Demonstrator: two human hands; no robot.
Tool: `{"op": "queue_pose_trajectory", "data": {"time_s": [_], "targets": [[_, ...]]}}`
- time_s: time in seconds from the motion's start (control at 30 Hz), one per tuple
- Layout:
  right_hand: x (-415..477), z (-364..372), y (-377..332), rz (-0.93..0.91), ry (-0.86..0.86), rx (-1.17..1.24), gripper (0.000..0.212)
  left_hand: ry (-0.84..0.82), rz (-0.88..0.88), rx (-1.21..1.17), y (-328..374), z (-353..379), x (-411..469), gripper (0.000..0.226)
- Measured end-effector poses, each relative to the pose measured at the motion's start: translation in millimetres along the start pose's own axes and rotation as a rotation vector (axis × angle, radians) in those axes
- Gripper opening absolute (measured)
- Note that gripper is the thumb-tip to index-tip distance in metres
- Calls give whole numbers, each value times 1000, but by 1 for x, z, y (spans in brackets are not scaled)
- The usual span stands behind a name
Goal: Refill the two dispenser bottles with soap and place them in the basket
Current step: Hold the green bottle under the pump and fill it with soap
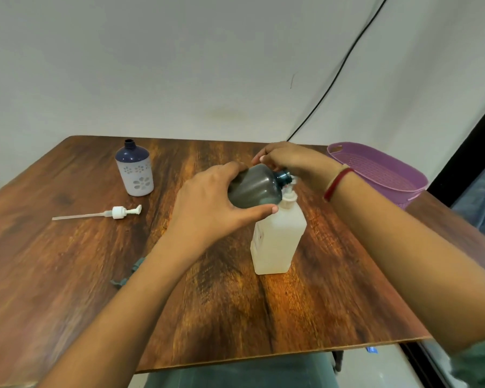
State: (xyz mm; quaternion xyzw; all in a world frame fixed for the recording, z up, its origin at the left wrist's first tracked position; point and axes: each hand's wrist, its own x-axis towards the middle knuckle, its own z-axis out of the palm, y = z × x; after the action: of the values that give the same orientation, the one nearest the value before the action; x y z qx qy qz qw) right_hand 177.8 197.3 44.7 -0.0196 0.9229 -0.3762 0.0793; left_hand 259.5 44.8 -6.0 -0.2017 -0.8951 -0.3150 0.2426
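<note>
A translucent soap jug (277, 242) stands on the desk (67, 275). Over its mouth the left hand (207, 203) wraps its grip round a grey dispenser bottle (252, 189) tipped sideways. The right hand (294, 161) curls its grip at the bottle's neck. The basket (375, 175) sits far right.

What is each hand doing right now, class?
Left hand: holding the grey bottle, tipped sideways.
Right hand: gripping the same bottle near its neck.

A dark, streaky wooden table (235, 303) stands against a plain white wall (151, 65), where a thin black cable (345, 63) runs diagonally down on the right.
</note>
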Motion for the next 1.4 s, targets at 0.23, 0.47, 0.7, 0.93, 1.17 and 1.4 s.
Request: {"op": "queue_pose_trajectory", "data": {"time_s": [0.23, 0.47, 0.7, 0.93, 1.17, 1.4], "targets": [[-3, 11, 27, -17, 76, 292, 27, -36, -63, -70, -4, 11, -9, 76], [5, 2, 18, -72, 95, 240, 22, 7, -50, -64, -2, 7, 1, 76], [0, 11, 28, -58, 94, 323, 28, -31, -93, -126, -4, 14, -8, 74], [0, 8, 25, -68, 75, 356, 26, -16, -56, -87, -5, 8, -1, 75], [-2, 8, 23, -81, 90, 424, 22, 0, -91, -150, -2, 11, -4, 72], [3, 12, 30, -83, 83, 437, 22, -17, -82, -124, -6, 11, -3, 76]]}}
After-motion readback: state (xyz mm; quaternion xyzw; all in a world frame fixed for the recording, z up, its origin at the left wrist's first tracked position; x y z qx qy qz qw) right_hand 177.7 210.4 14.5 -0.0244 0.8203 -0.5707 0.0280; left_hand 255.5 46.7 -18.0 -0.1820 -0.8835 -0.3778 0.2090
